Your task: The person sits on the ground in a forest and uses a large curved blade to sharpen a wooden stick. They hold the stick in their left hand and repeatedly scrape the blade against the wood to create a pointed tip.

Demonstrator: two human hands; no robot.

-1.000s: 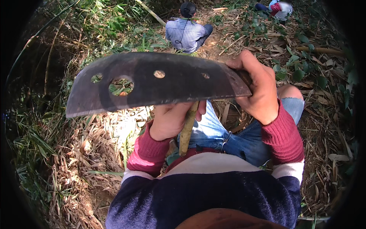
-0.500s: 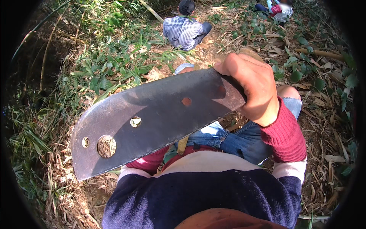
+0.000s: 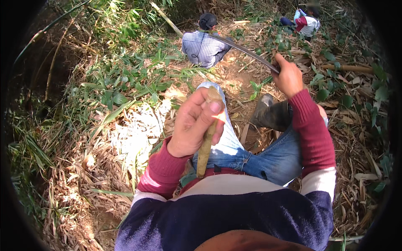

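My left hand (image 3: 190, 127) is closed round the upper part of a yellow-green stick (image 3: 204, 154), which looks like a piece of bamboo. The stick stands nearly upright in front of my belly, its pale tip showing above my thumb. Out to the right, my right hand (image 3: 289, 78) grips a broad dark cleaver (image 3: 248, 52). Its blade is seen almost edge-on and points away to the upper left, apart from the stick. Its handle is hidden in my fist.
I sit with bent legs in blue jeans (image 3: 272, 157); a dark boot (image 3: 270, 113) shows. Ahead sits a person in a checked shirt (image 3: 201, 48), and farther right another person (image 3: 307, 25). Dry bamboo leaves (image 3: 100, 175) and green plants (image 3: 125, 79) cover the ground. A pole (image 3: 166, 19) leans behind.
The cleaver has swung from broadside across my front to edge-on at the upper right, my right hand moving with it. My left hand and the stick, mostly hidden behind it before, now show.
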